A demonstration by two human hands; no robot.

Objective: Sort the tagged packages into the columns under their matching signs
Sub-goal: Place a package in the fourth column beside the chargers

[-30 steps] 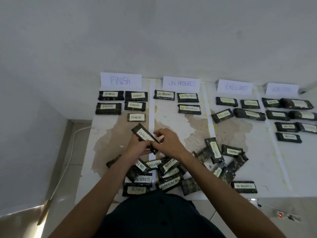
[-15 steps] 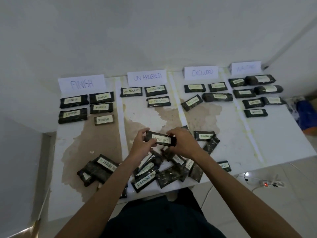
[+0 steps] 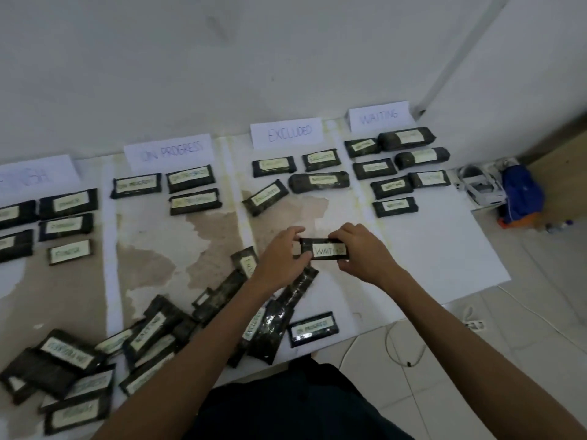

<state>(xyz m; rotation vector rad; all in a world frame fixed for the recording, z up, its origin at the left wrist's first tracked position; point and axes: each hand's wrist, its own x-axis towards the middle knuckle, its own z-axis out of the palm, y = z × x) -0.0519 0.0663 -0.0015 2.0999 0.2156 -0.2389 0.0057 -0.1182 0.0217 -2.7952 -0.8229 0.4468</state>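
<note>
1. I'm watching both hands holding one package (image 3: 324, 249) tagged WAITING, up off the table (image 3: 444, 249). Left hand (image 3: 281, 257) is pinching its left end between thumb and fingers; right hand (image 3: 365, 254) is pinching the right end, fingers curled over the top edge.
2. The package is hanging over the bottom of the EXCLUDED lane, with the EXCLUDED sign (image 3: 287, 133) at 12 o'clock. The WAITING sign (image 3: 378, 115) is sitting at roughly 1 o'clock, so I judge the drop spot is still off to the right.
3. Risk: letting go here is putting it in the wrong lane. Cause: the hands are sitting left of the lane line.
4. Risk: the WAITING column (image 3: 395, 173) is filling up, with the free gap next to the lowest package (image 3: 394, 206). Coming in low is likely knocking that row crooked.
5. Risk: the grip is only on the ends, so a slippery wrap could be sliding out mid-carry.
6. Risk: the forearms are passing over the unsorted pile (image 3: 152, 338) at 7 o'clock, and one ON PROGRESS package (image 3: 313, 328) is lying near the table edge. A sleeve or elbow drag could be pushing it off.
</note>
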